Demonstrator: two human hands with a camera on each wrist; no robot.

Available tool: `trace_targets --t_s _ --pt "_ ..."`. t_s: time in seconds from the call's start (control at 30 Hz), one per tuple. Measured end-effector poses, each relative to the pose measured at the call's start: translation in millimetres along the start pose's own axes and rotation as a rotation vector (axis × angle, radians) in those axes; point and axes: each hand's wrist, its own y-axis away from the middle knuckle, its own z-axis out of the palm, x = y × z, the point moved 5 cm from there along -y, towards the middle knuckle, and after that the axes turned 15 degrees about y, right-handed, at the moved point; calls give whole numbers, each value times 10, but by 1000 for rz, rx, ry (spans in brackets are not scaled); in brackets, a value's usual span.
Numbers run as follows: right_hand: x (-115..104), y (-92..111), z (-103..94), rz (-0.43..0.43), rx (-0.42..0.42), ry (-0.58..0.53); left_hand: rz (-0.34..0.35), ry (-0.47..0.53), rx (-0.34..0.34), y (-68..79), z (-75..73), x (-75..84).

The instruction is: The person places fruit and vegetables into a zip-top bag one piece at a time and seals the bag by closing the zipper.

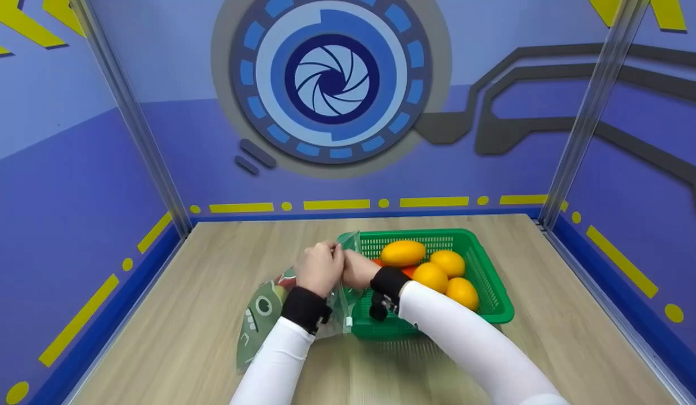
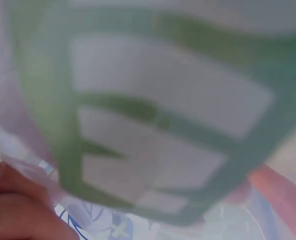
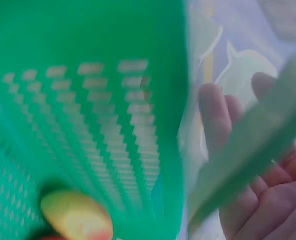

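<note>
A clear zip bag with a green cartoon dinosaur print lies left of the basket, its slider at the near end of its mouth. My left hand grips the bag's upper edge with curled fingers. Right against it, my right hand holds the same edge over the basket's left rim, its fingertips partly hidden behind the left hand. The bag's print fills most of the left wrist view. Through the film in the right wrist view, a hand shows beside the basket wall.
The green basket holds an oblong orange-yellow fruit, several round orange fruits and something red. It stands on a wooden table. Blue panels and metal posts enclose the table at the back and sides.
</note>
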Motion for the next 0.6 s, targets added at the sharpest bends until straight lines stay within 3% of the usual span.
trace_targets --t_s 0.13,0.27,0.47,0.6 --pt "161 56 -37 143 -16 -217 -46 30 -35 -14 11 -22" --pt "324 124 -113 233 29 -419 -46 23 -48 -25 22 -29" --pt "531 180 -230 298 206 -531 -21 -6 -39 -31 28 -22" --pt "667 220 -235 397 338 -559 -28 3 -41 -19 35 -19"
